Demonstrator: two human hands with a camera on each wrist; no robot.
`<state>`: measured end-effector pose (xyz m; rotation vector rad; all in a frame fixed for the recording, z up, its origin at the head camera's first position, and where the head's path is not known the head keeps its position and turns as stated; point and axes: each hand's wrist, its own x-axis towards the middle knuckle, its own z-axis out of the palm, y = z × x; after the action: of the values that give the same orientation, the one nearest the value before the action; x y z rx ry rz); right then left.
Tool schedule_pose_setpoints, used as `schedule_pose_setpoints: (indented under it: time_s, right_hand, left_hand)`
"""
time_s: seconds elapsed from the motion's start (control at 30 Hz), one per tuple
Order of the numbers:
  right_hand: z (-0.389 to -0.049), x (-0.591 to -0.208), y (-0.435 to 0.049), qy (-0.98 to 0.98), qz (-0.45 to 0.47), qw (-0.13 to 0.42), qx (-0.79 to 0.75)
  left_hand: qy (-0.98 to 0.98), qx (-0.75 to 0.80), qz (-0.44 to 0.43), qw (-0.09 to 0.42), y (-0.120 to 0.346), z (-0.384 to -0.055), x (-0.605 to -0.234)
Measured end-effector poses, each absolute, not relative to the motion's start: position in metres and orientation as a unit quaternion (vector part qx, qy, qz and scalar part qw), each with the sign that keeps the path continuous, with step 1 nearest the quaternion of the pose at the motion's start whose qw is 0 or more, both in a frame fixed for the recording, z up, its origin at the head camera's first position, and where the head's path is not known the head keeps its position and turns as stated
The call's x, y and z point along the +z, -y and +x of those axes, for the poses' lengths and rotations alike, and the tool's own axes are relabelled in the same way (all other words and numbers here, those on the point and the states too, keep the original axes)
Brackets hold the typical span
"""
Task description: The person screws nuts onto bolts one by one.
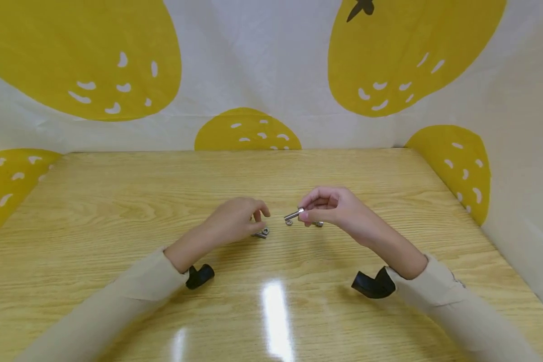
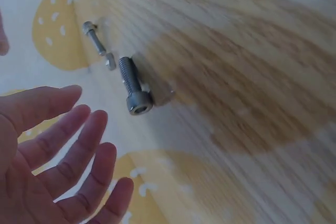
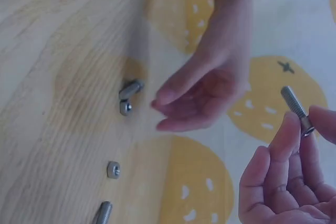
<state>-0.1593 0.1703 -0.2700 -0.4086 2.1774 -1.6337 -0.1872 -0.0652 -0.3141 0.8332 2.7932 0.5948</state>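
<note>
My right hand (image 1: 332,206) pinches a silver socket-head bolt (image 1: 293,215) near its head, between thumb and fingertips. In the right wrist view the threaded end of this bolt (image 3: 293,102) points up and away from the fingers. My left hand (image 1: 231,221) hovers over the table with loosely bent fingers, holding nothing; its fingers look spread in the left wrist view. Close by its fingertips lie a second bolt (image 1: 260,236) and a hex nut (image 1: 265,231). Another nut (image 3: 113,169) lies on the table, and beyond it a third bolt (image 3: 105,213), partly cut off by the frame edge.
The wood-grain table (image 1: 163,181) carries all the loose hardware. A white cloth (image 1: 253,60) with yellow fruit shapes hangs behind it and along the sides. Black wrist mounts (image 1: 373,284) stick out at both sleeve cuffs, above the table.
</note>
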Motion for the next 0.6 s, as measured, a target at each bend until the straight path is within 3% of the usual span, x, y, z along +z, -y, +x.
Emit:
schedule_pose_setpoints:
  time_s: [0.3,0.6]
  right_hand:
    - [-0.147,-0.273,-0.176,-0.775,-0.128,0.185,-0.591]
    - [-0.144,-0.276,-0.18,-0.769,-0.127,0.184,-0.599]
  left_hand:
    - [-0.95,0.135,0.273,0.065,0.049,-0.186,-0.326]
    - [-0.956,0.162,0.229,0.083,0.044,-0.184,-0.33]
